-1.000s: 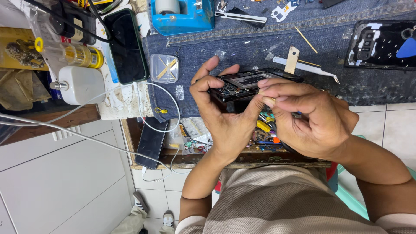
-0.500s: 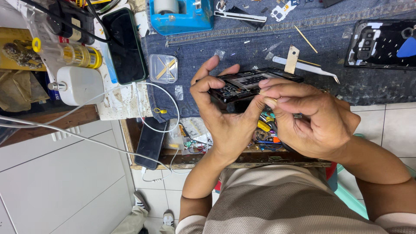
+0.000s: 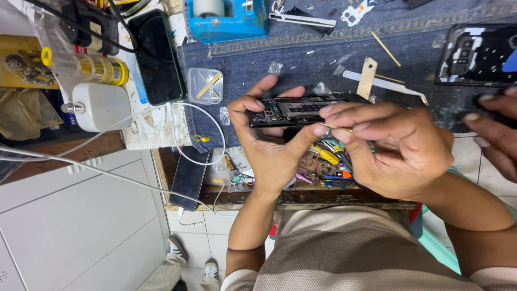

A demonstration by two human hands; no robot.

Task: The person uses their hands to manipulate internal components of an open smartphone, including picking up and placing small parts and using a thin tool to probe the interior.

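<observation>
Holding an opened phone above the cluttered bench

Left hand (image 3: 269, 148) grips the opened phone (image 3: 301, 110) by its edges, as a second ago; right hand (image 3: 398, 148), fingers pinched shut on a thin stick (image 3: 336, 127), keeps probing, while another person's hand (image 3: 498, 134) has entered at right.

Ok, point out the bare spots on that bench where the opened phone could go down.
Freest patch: the denim mat between the blue tape dispenser, the small clear box and the left hand. A narrower strip lies beside the black back cover. The open drawer under the right hand is crowded.
</observation>
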